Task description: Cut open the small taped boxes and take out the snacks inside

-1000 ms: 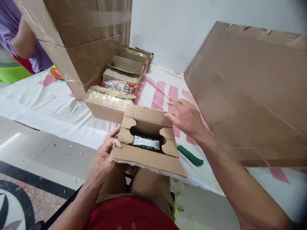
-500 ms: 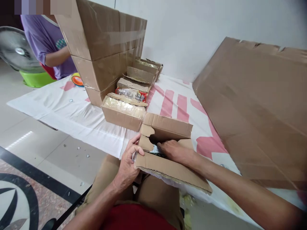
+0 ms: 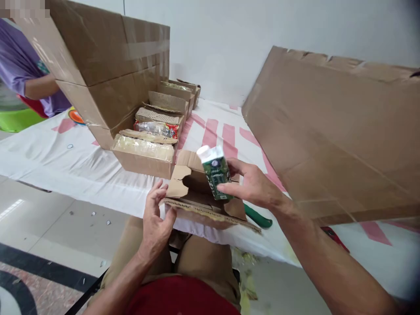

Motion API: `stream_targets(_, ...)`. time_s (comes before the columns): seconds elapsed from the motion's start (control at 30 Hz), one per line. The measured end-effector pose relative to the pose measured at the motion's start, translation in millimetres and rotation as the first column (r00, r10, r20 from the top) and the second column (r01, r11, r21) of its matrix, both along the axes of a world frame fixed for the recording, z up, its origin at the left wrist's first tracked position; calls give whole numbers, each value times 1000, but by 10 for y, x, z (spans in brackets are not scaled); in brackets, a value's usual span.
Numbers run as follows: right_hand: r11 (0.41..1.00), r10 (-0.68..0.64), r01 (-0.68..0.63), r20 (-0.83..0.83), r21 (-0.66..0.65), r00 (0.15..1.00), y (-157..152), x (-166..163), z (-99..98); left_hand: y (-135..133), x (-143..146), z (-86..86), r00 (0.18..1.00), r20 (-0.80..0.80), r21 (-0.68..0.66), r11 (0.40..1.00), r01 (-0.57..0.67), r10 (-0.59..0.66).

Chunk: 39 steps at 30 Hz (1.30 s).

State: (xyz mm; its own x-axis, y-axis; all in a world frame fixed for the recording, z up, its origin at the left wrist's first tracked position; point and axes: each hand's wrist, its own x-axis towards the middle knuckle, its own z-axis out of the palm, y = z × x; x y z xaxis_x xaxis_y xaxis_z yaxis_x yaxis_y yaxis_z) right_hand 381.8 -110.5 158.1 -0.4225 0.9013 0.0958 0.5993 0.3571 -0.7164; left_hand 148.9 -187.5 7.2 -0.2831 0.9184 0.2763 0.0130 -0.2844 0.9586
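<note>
My right hand [image 3: 254, 187] grips a small green and white carton [image 3: 215, 171], lifted just above a small open cardboard box [image 3: 197, 202]. The box rests at the table's near edge over my lap, its torn flaps spread. My left hand [image 3: 155, 218] steadies the box's near left corner with fingers spread against the flap.
A row of small filled boxes [image 3: 144, 154] runs back along a big taped cardboard box [image 3: 108, 65]. A large flat cardboard sheet [image 3: 337, 131] leans on the right. A green-handled tool [image 3: 259, 217] lies beside the box. Another person in purple [image 3: 22, 74] is at far left.
My right hand reached into the small box and came out holding the green and white carton. The left hand stayed at the box's left corner.
</note>
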Motion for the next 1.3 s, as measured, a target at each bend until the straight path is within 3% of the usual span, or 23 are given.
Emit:
stream_targets(0.13,957,-154,26,-434,-288,888,-106,247,-90,26,83,-226,992,-109,-132,990,43,-58)
stream_targets(0.23,900,-300,17,-590,-436,750,-226,421,-152,113,135,-301,982,-166,-161,985,67,-94)
stream_targets(0.4,856,-463,99,-667,-508,583,-455,701,-209,528,316,-268,977,-211,-106,994,4,-26)
stream_targets(0.53,821,-525,99,-677,-562,515,-639,771,-255,1054,553,-190,981,-186,-103,993,-65,45)
stream_targets(0.6,800,-553,90,-672,-593,492,-719,746,-306,1153,634,-128,978,-188,-114,987,-115,92)
stream_targets(0.67,788,-566,85,-664,-609,489,-775,691,-388,1028,646,-61,972,-184,-79,984,-160,144)
stream_targets(0.73,802,-548,76,-678,-592,489,-796,595,-496,709,595,0,980,-161,-33,992,-120,113)
stream_targets(0.83,846,-504,71,-747,-529,433,-759,340,-666,142,492,86,978,-136,-70,986,153,-161)
stream_targets(0.93,867,-489,85,-809,-490,325,-682,-23,-794,-162,454,176,938,66,-123,930,345,-339)
stream_targets(1.0,878,-473,84,-830,-471,296,-641,-256,-841,-176,442,235,909,246,-135,917,375,-335)
stream_targets(1.07,897,-434,70,-837,-437,333,-618,-420,-856,-117,402,292,896,360,-145,933,329,-260)
stream_targets(1.2,928,-348,41,-824,-369,447,-609,-467,-806,-30,210,414,880,458,-165,961,223,-125)
stream_targets(1.3,926,-363,60,-834,-373,416,-615,-382,-711,-19,28,533,876,473,-174,965,197,-94)
